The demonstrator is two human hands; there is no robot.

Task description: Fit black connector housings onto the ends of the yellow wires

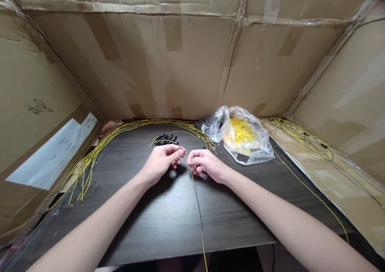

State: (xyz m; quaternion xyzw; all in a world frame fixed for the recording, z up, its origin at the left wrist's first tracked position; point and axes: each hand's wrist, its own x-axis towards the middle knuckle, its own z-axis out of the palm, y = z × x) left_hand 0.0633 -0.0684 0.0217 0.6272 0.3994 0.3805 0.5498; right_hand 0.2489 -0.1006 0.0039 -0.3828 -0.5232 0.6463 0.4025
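Between my two hands runs a thin yellow wire (197, 199), which trails down over the table's front edge. My left hand (166, 159) is closed, pinching the wire between thumb and index finger; part of it arcs away behind this hand. Close on the right, my right hand (206, 163) also pinches the wire, with the other fingers curled beneath. Any small part at the fingertips is too tiny to make out. Just behind my left hand lies a little heap of short black pieces (165, 139).
A long bundle of yellow wires (99, 147) curves along the back and left of the dark table (144, 232). A clear plastic bag (258, 151) with small yellow pieces stands behind my right hand. More tangled wires (300, 137) lie on cardboard at right. Cardboard walls (192, 75) enclose the table.
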